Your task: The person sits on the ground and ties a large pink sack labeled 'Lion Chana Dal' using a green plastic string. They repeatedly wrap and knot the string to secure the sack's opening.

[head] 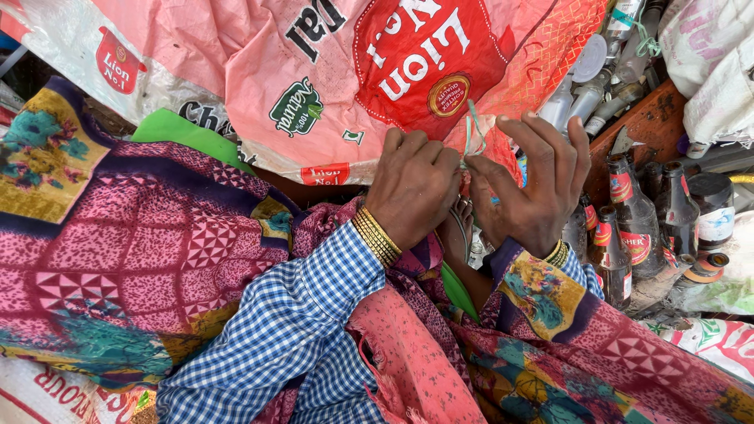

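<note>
Tying step under way, by the look of it. Left hand (412, 187) clenched on the gathered mouth of the pink woven sack (330, 71), knuckles up, bunching the plastic tight. Right hand (538, 184) just beside it, thumb and forefinger pinching a thin pale green string (473, 132) that rises in a small loop above the fingers; remaining fingers spread and loose. Sack lying directly ahead, red and pink with a printed round patch, neck drawn toward the hands. Gold bangles (375, 235) on the left wrist, blue checked sleeve (290, 330) below. Patterned magenta cloth (141, 251) across the lap.

To the right: brown glass bottles (636, 228) standing close together, clear bottles (585, 98) piled above them, a white sack (711, 63) in the corner.

Whether a knot is already formed: cannot tell, string partly hidden between the hands.

Judgement on next move: steady tension on the string, left grip held firm so the gathered neck does not slip open, loop drawn snug around the bunch.
</note>
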